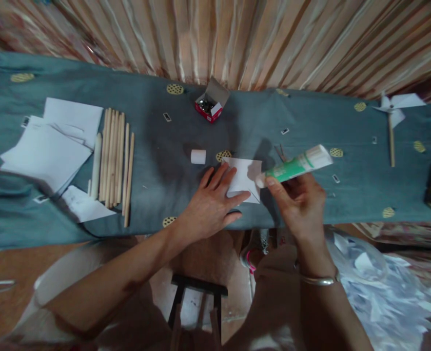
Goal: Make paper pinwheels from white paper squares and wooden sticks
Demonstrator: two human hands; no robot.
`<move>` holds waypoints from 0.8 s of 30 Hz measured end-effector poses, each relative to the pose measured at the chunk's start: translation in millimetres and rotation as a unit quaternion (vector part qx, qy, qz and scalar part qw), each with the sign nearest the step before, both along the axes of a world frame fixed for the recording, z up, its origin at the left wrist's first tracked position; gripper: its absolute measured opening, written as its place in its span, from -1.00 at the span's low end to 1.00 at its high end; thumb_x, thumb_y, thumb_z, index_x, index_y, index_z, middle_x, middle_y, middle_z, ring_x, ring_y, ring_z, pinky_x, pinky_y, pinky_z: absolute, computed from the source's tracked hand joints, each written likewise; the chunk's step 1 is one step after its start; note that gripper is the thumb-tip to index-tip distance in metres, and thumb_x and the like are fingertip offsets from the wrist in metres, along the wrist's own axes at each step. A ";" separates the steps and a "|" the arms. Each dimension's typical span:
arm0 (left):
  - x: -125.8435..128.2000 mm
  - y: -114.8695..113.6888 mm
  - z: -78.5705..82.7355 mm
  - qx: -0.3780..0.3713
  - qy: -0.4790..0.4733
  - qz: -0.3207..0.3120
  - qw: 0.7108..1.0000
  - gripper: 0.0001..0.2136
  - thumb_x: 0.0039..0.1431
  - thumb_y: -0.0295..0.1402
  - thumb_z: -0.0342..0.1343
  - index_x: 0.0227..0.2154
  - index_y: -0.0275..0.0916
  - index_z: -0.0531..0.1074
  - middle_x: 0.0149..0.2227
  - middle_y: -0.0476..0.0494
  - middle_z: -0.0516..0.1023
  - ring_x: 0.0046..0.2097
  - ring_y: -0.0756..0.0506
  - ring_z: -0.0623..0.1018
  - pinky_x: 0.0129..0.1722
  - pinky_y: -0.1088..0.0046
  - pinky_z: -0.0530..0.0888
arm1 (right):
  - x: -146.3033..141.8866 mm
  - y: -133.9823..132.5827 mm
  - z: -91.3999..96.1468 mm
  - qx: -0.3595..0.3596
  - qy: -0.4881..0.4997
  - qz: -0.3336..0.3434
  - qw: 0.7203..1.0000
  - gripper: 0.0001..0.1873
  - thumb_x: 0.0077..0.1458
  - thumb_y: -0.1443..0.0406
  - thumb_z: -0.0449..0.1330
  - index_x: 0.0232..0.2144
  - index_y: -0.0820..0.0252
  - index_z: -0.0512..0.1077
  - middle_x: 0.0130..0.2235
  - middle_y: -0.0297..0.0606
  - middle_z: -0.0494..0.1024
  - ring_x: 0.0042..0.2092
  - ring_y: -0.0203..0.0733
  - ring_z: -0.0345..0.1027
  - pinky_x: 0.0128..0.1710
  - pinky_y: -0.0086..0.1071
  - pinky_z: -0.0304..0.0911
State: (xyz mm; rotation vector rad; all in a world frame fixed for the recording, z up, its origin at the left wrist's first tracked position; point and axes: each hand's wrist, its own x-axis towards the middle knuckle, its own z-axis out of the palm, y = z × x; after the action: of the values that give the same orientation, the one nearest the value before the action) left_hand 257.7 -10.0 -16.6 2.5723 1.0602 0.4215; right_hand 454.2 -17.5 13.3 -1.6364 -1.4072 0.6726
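Observation:
Under the spread fingers of my left hand [213,202], a small white sheet of paper [243,173] lies flat on the table near its front edge. My right hand [303,200] grips a green and white glue stick [292,165], tilted, with its bare tip close above the paper's right side. Whether the tip touches the paper I cannot tell. A white glue stick cap [198,156] rests on the cloth just beyond my left fingers. Behind the glue stick, a thin metal object [280,152] is partly hidden.
An open red box [210,105] of small metal pieces stands at the back. To the left lie several wooden sticks [113,156] and white sheets [50,151]. A paper pinwheel [393,109] is at the far right. A clear bag of paper scraps [391,287] sits below the table edge.

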 end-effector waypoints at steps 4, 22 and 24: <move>-0.2 -0.1 -0.2 0.002 0.004 -0.001 1.000 -0.52 0.16 -0.16 0.18 0.14 -0.05 0.35 0.33 -0.32 0.12 0.36 -0.42 0.08 0.25 -0.15 0.10 | 5.2 4.6 -1.2 -0.003 0.262 -0.068 0.963 -0.81 -0.08 0.22 0.38 -0.41 0.15 0.47 -0.41 -0.39 0.52 -0.36 -0.32 0.39 -0.30 -0.40 0.34; -49.0 47.0 7.7 0.057 -0.054 0.214 0.974 -0.55 0.15 -0.37 0.11 0.12 -0.31 0.30 0.08 -0.35 0.45 0.15 -0.31 0.39 0.14 0.02 0.33 | 3.2 0.5 -3.9 -0.082 0.489 -0.073 0.865 -0.70 -0.09 0.10 0.39 -0.36 0.14 0.51 -0.41 -0.40 0.59 -0.48 -0.38 0.44 -0.47 -0.54 0.47; -52.7 50.2 3.5 0.039 -0.067 0.215 0.974 -0.67 0.16 -0.37 0.10 0.00 -0.26 0.40 -0.04 -0.28 0.54 0.04 -0.27 0.47 0.06 0.06 0.40 | 0.3 -1.1 -3.3 -0.082 0.497 -0.069 0.861 -0.71 -0.12 0.12 0.42 -0.40 0.14 0.50 -0.48 -0.44 0.56 -0.51 -0.40 0.42 -0.52 -0.57 0.44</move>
State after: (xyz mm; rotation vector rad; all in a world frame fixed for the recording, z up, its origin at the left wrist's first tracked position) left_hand 204.9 40.2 -13.1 2.3256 1.5792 0.7420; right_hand 454.6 -18.6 9.9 -1.1627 -0.4736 1.3244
